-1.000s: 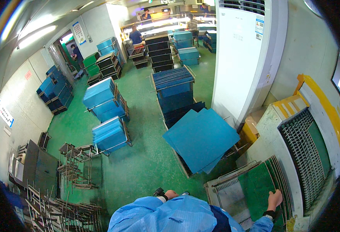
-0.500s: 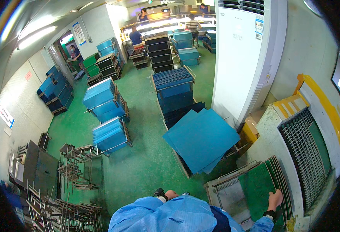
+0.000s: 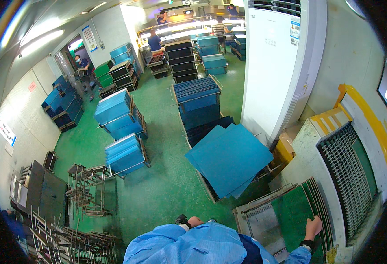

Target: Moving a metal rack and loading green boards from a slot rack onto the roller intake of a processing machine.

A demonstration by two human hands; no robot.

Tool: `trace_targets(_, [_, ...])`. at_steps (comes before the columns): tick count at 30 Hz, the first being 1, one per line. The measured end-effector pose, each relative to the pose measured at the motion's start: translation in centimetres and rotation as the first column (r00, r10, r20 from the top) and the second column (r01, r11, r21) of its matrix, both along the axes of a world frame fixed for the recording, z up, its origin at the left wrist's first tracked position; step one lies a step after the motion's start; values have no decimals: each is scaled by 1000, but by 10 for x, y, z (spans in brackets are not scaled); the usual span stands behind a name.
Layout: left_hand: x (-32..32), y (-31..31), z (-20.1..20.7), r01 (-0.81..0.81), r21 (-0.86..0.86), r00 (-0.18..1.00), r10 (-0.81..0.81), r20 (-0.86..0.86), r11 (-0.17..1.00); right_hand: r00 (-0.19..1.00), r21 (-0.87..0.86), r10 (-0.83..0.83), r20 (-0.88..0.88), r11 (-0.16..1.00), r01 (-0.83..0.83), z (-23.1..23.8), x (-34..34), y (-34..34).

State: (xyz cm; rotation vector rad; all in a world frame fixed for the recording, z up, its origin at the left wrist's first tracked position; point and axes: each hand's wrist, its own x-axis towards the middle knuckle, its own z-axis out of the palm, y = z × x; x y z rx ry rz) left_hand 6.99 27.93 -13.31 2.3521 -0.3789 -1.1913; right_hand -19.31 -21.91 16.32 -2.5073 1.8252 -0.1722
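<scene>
My right hand [image 3: 313, 227] is at the lower right, its fingers closed on the edge of a green panel [image 3: 292, 215]. The panel stands among several upright ones in a metal rack [image 3: 251, 222] beside the roller machine. A dark band circles my right wrist. My left hand [image 3: 195, 221] is in front of my blue sleeve at the lower middle. Its fingers are mostly hidden, and I see nothing in it.
Blue panels [image 3: 231, 158] lie across a rack ahead, with racks of blue panels [image 3: 125, 154] to the left. Empty metal racks [image 3: 87, 189] crowd the lower left. A white cabinet [image 3: 270, 66] and a roller machine [image 3: 352, 176] stand on the right. A person [image 3: 82, 66] is at the far-left doorway.
The person at the far-left doorway has come further into the room, carrying a rack-like frame. My hands and the panels near them show no visible movement.
</scene>
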Motion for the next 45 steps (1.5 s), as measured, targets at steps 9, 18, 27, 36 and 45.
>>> trace_targets(9, [1,1,-10,23,-7,1000,-23,12,1000,1000,19,11,-6,1000,-11,1,-1,0])
trace_targets(18, [2,0,-19,18,-8,1000,-18,-6,1000,997,-99,45,64,994,-39,-8,-5,0])
trace_targets(27, [3,15,-67,152,-134,982,-134,133,979,996,-108,77,50,992,-71,-19,-9,-9])
trace_targets(36, [2,0,-4,-49,-30,998,48,-32,998,1000,7,-3,-26,1000,3,-8,-3,-5])
trace_targets(45, [-1,0,10,61,10,997,-62,44,998,1000,-2,3,29,1000,-3,-13,-7,-9])
